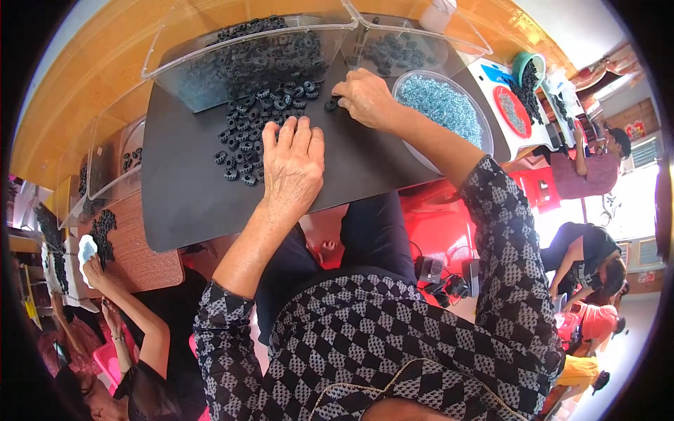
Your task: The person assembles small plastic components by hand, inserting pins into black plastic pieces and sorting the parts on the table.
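A heap of small black ring-like plastic parts (242, 137) lies spread on the dark tabletop (186, 200). My left hand (291, 160) rests palm down at the heap's near right edge, its fingers stretched out flat over some of the parts. To its right, my right hand (366, 98) is bent down with fingers and thumb drawn together at a single black part (331, 104), which shows at the fingertips. What lies under the left palm is hidden.
Clear plastic bins (256, 70) with more black parts stand along the back. Right of my right hand is a round tub (484, 140) of shiny bluish pieces. Beyond it, a red tray (516, 126) sits on a white table. Co-workers sit at left and right.
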`<state>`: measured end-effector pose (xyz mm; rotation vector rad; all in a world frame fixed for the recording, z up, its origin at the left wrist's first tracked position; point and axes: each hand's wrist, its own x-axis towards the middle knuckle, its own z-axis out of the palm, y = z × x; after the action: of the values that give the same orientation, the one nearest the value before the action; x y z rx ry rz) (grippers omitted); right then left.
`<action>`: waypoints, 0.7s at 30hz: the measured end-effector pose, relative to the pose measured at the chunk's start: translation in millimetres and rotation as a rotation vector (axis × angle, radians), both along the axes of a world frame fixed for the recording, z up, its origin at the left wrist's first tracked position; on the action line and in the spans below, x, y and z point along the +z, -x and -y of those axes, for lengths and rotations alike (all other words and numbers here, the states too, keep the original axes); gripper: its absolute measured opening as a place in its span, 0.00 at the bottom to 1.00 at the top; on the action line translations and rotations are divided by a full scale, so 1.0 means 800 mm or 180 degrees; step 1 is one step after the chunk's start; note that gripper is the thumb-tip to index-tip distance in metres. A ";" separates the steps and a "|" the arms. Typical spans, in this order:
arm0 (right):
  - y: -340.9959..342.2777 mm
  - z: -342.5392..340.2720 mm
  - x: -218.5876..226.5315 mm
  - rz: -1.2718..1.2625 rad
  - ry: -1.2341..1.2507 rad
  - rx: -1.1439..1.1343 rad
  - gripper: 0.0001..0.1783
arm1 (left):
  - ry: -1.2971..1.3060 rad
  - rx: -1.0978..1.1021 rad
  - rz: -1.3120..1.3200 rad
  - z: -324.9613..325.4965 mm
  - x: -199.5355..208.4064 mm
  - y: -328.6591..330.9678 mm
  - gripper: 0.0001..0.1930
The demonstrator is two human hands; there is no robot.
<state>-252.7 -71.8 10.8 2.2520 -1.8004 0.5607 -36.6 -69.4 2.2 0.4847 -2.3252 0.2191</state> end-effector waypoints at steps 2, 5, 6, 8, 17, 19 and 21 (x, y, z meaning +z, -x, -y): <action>0.003 -0.001 -0.003 -0.0107 -0.0022 -0.0044 0.04 | -0.0038 -0.0039 -0.0100 -0.005 0.005 0.003 0.15; -0.002 -0.007 0.001 -0.0080 -0.0022 -0.0013 0.04 | -0.0158 -0.0087 -0.0241 -0.011 0.012 -0.001 0.14; -0.002 -0.011 0.003 -0.0187 -0.0261 -0.0114 0.05 | -0.0244 -0.0141 -0.0298 -0.014 0.012 0.000 0.14; -0.004 -0.022 0.007 -0.0288 -0.0510 -0.0236 0.08 | -0.0414 -0.0204 -0.0524 -0.020 0.010 0.003 0.13; -0.037 -0.083 0.034 0.2731 -0.0999 -0.0034 0.08 | -0.0927 0.0026 -0.0884 -0.022 0.006 0.021 0.11; -0.040 -0.085 0.038 0.2604 -0.0990 0.0001 0.09 | -0.0468 0.0109 -0.0566 0.000 0.012 0.036 0.09; -0.041 -0.089 0.041 0.2534 -0.0803 -0.0013 0.09 | -0.0185 0.0118 -0.0171 0.027 0.013 0.056 0.06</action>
<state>-220.1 -0.6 43.2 2.3635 -2.3134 1.4645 -81.0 -90.8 12.8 0.5562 -2.2767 0.1547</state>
